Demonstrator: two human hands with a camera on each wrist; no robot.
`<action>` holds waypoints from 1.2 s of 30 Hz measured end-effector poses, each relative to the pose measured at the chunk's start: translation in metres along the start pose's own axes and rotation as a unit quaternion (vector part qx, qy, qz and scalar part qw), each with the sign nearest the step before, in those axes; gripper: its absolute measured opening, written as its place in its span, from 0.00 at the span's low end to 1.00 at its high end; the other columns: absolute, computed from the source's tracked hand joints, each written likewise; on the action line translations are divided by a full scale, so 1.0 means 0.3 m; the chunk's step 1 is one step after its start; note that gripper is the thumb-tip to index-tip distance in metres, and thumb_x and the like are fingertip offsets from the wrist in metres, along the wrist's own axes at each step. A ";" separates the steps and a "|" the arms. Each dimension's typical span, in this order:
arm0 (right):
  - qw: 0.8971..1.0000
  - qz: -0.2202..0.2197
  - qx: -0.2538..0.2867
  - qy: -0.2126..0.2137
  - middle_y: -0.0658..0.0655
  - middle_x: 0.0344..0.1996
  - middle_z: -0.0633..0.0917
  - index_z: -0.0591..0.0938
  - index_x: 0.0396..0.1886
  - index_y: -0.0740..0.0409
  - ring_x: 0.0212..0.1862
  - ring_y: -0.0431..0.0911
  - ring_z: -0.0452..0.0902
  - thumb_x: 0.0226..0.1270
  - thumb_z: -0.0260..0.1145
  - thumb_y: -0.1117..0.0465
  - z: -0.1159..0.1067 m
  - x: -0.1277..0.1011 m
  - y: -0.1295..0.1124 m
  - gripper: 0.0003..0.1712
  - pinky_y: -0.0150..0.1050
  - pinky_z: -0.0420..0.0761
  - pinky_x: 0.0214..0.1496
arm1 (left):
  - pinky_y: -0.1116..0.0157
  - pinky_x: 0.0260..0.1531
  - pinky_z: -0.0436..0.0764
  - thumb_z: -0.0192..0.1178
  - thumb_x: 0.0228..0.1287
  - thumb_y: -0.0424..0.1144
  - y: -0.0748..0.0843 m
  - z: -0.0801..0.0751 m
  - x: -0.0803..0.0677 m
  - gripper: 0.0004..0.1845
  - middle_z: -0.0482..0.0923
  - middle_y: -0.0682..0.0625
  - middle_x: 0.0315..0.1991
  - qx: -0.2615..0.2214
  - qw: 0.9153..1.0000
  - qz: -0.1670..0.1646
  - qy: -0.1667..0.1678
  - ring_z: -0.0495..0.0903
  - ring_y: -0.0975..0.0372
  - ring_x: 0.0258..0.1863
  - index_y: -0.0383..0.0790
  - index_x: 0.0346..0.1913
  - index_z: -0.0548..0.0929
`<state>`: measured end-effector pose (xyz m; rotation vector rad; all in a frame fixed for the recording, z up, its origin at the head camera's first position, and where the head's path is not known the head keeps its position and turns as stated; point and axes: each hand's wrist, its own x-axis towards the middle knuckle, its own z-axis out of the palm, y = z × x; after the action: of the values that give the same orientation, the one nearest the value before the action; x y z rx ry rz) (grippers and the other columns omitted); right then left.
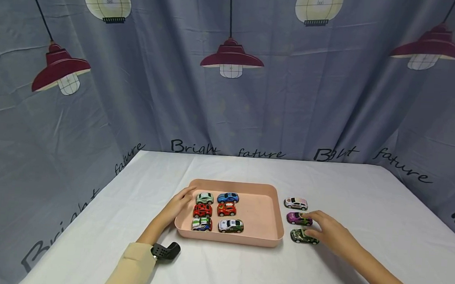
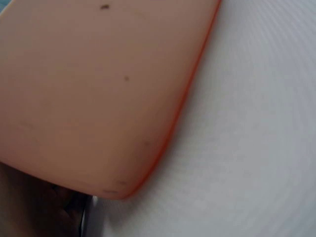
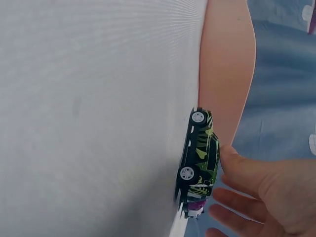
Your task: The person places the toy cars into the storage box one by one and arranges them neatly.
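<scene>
The right hand (image 1: 330,232) is reaching over the three toy cars lined up on the desk (image 1: 366,195) to the right of the pink tray (image 1: 262,240). Its fingers are relaxed and spread, holding nothing; the fingertips are arriving at the purple car (image 1: 298,218) while the thumb is touching the black-and-green car (image 3: 200,153).

Risk, as a judgement: the thumb or palm could be nudging the black-and-green car out of line, since the cars are free-rolling and sitting close together.

The purple car is small and glossy, lying between the white car (image 1: 296,203) and the black-and-green one.

The left hand (image 1: 177,205) is resting on the tray's left rim, fingers curving over it. Six cars are sitting inside the tray.
</scene>
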<state>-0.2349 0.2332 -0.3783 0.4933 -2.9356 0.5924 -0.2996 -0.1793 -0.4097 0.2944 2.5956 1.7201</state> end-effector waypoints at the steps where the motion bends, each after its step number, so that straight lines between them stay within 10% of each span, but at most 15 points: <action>1: 1.000 0.000 0.004 -0.005 0.65 0.51 0.77 0.77 0.52 0.62 0.55 0.64 0.70 0.54 0.66 0.58 0.000 -0.001 0.003 0.25 0.61 0.72 0.51 | 0.42 0.66 0.48 0.42 0.70 0.36 0.016 -0.001 -0.009 0.23 0.51 0.35 0.69 0.000 1.000 0.001 -0.001 0.48 0.42 0.69 0.36 0.66 0.61; 7: 0.999 0.000 0.009 -0.039 0.64 0.46 0.81 0.80 0.45 0.60 0.51 0.63 0.74 0.55 0.65 0.57 -0.004 0.002 0.009 0.18 0.58 0.74 0.49 | 0.43 0.66 0.50 0.41 0.71 0.36 0.074 -0.003 -0.045 0.23 0.51 0.34 0.69 0.009 1.000 0.001 -0.007 0.49 0.41 0.69 0.34 0.67 0.60; 14: 0.997 0.015 -0.010 -0.081 0.66 0.46 0.81 0.79 0.45 0.64 0.52 0.65 0.72 0.48 0.70 0.54 0.013 0.005 0.026 0.25 0.59 0.73 0.52 | 0.43 0.67 0.49 0.42 0.71 0.40 -0.034 0.002 0.017 0.23 0.52 0.38 0.70 0.005 1.000 0.006 0.005 0.48 0.43 0.69 0.41 0.66 0.62; 36: 0.998 -0.059 0.015 -0.006 0.57 0.42 0.82 0.80 0.47 0.59 0.43 0.52 0.78 0.55 0.66 0.55 -0.059 0.065 -0.148 0.20 0.46 0.78 0.43 | 0.43 0.67 0.47 0.42 0.71 0.41 -0.047 0.005 0.027 0.22 0.52 0.38 0.70 0.005 1.000 0.001 0.013 0.47 0.44 0.70 0.41 0.65 0.64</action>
<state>-0.2378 0.1958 -0.3429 0.6712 -2.8870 0.6222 -0.3096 -0.1819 -0.4225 0.2776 2.6250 1.7229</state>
